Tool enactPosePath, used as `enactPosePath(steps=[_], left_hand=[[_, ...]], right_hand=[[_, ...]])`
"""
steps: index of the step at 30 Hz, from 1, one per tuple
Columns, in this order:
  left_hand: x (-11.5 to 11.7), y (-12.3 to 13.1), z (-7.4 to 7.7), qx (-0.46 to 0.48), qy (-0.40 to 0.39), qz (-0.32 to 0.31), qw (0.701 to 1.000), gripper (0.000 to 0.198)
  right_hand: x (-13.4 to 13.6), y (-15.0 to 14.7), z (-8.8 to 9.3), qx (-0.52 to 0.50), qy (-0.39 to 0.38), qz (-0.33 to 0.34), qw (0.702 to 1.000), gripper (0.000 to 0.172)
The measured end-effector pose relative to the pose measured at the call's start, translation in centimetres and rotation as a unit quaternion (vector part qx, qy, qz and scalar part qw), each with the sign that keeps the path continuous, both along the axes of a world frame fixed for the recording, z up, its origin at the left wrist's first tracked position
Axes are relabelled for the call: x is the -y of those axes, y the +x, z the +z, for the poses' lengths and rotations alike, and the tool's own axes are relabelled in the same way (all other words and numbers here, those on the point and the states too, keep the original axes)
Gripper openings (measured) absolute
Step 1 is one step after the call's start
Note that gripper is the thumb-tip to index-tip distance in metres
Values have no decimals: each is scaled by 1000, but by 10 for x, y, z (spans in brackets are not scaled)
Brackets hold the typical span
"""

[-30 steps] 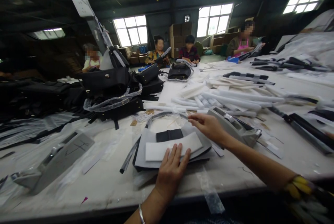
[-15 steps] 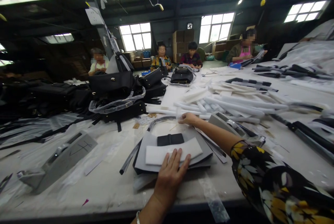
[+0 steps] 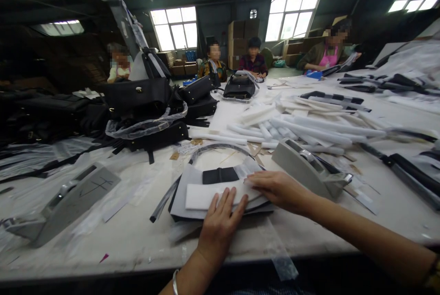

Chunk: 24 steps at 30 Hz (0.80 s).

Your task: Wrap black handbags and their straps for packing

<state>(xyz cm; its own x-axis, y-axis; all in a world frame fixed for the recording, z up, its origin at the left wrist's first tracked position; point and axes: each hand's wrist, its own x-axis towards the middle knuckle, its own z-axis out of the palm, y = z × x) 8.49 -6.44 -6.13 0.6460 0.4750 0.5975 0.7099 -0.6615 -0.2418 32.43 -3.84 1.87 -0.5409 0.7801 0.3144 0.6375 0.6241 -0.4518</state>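
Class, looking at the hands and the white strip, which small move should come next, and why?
Probably smooth down the white strip's right end: the left hand lies on the strip, and the right hand is at that end.

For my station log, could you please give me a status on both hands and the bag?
Left hand flat on white strip; right hand at its right end. Bag beneath, partly covered. Grey tape dispenser near right hand, not blocking.

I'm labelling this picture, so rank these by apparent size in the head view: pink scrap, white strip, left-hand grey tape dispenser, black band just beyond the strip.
Largest to smallest:
1. Grey tape dispenser
2. White strip, partly covered
3. Black band
4. Pink scrap
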Motion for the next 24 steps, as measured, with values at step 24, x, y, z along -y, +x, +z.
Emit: enactPosePath(steps=[24], left_hand=[[9,13,8,-4,-102,11,995,48]], right_hand=[[50,7,-60,-81,262,75,959,31]])
